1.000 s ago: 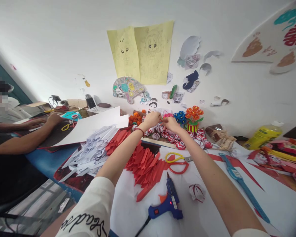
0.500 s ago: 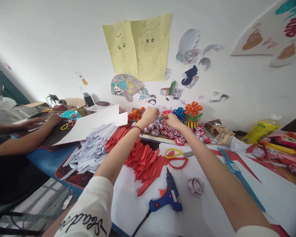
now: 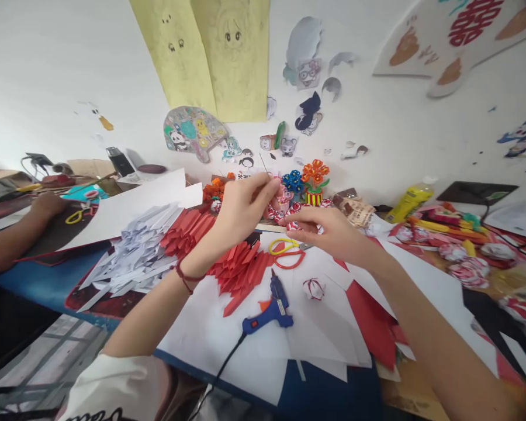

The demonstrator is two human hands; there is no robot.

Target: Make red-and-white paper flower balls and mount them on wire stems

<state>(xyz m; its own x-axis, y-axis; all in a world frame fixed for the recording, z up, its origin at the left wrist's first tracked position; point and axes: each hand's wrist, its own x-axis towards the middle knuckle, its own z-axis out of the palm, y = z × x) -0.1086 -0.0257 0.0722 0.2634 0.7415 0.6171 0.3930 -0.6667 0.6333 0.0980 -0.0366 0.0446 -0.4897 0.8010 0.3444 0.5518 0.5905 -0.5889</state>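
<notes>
My left hand (image 3: pixel 248 204) is raised above the far side of the table, thumb and fingers pinched on a thin dark needle-like wire (image 3: pixel 263 163) that points up. To its right my right hand (image 3: pixel 333 231) is bent inward, thumb and forefinger drawn together; what lies between the tips is too small to make out. Behind both hands are red-and-white folded paper balls (image 3: pixel 294 208), partly hidden. Closer to me a blue glue gun (image 3: pixel 269 307) lies on white paper, beside a single white-and-red paper ball (image 3: pixel 314 289). Scissors (image 3: pixel 288 254) with yellow and red handles lie below my hands.
Piles of folded white strips (image 3: pixel 135 248) and red strips (image 3: pixel 241 266) lie left. Blue flowers (image 3: pixel 292 181) and a pot of orange flowers (image 3: pixel 314 180) stand by the wall. A yellow bottle (image 3: pixel 409 200) is right. Another person's arm (image 3: pixel 21 231) rests far left.
My hands have come back from the pile of paper balls and moved apart. The thin wire now shows above my left hand. The view has shifted right and down.
</notes>
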